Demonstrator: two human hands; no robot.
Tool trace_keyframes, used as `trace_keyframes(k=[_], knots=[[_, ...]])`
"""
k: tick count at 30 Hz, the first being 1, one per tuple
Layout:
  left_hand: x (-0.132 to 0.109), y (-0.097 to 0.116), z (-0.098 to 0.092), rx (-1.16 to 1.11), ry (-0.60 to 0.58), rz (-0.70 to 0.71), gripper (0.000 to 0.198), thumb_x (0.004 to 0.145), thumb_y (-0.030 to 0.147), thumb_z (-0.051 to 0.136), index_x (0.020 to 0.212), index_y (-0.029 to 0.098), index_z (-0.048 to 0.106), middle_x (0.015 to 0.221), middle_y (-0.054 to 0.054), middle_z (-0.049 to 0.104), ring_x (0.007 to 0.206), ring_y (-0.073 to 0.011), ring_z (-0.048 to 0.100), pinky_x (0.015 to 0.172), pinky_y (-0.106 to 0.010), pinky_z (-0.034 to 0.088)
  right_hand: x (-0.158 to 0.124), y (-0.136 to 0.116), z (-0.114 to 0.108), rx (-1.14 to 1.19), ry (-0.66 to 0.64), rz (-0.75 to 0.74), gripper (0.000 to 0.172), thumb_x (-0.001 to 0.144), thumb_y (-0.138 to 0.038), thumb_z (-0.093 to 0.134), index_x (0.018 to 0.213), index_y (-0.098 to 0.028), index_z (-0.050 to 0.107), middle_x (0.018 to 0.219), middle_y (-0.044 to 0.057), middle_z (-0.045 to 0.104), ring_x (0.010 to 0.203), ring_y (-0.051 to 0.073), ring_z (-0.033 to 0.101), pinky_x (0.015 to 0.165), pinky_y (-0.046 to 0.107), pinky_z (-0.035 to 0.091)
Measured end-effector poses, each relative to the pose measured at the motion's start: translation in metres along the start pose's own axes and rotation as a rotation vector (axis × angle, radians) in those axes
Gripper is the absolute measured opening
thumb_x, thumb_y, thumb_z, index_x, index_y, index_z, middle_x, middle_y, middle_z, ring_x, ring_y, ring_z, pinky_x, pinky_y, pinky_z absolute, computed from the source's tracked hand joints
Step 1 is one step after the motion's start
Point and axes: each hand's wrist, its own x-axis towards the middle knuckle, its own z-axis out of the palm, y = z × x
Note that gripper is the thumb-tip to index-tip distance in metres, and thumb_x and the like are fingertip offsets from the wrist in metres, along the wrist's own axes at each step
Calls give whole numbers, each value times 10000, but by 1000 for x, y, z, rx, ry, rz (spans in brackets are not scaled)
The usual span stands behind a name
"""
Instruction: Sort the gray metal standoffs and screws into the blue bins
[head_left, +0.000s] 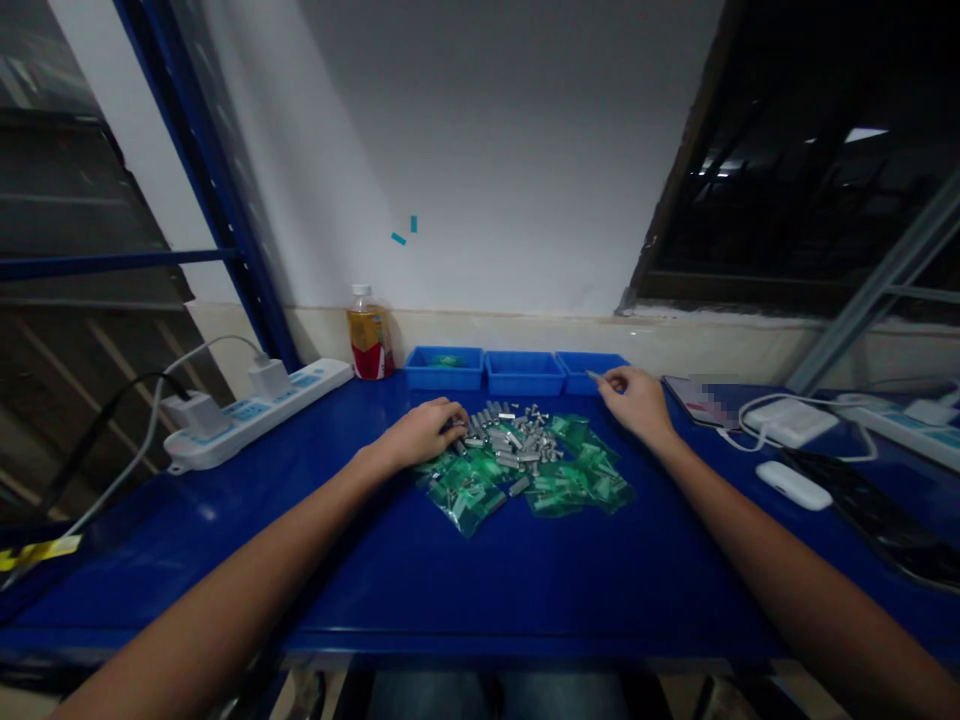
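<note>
Spacers (510, 440) by table's back edge: my L hand (424, 430) curled on them, grip unclear; R hand (636, 400) pinches one at bin (581, 372), hold tight.

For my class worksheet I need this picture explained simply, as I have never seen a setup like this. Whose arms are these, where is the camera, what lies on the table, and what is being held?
There is no machine here. A person wears one camera on the head, so you look forward and down along their own two bare arms. The left hand rests with its fingers on a heap of small metal pieces, which lies among little green bags on a blue table. The right hand seems to pinch one small piece at the rightmost blue tray, one of three by the wall. A drink bottle and a white power strip are to the left, and a white charger lies to the right.
</note>
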Motion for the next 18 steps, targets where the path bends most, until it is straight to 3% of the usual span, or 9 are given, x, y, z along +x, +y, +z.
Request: trace_keyframes(k=[4, 12, 18], knots=[[1, -1, 2, -4, 13, -70, 184, 849, 247, 481, 980, 194, 599, 908, -48, 639, 800, -171, 594, 711, -254, 443, 2, 27, 5, 2, 44, 94, 176, 714, -329, 524, 758, -176, 598, 695, 43, 610, 645, 186, 566, 654, 305, 436], [-2, -7, -1, 104, 30, -199, 236, 797, 235, 502, 976, 203, 653, 945, -65, 650, 840, -194, 606, 733, -264, 448, 8, 19, 12, 32, 64, 5, 185, 716, -275, 506, 829, -158, 594, 735, 52, 614, 685, 186, 579, 680, 292, 445], [-2, -7, 1, 58, 58, -188, 173, 806, 232, 500, 908, 203, 637, 911, -66, 640, 809, -198, 602, 704, -277, 442, 55, 25, 19, -165, -142, 144, 218, 715, -228, 536, 886, -130, 631, 792, 74, 652, 735, 182, 583, 659, 255, 410]])
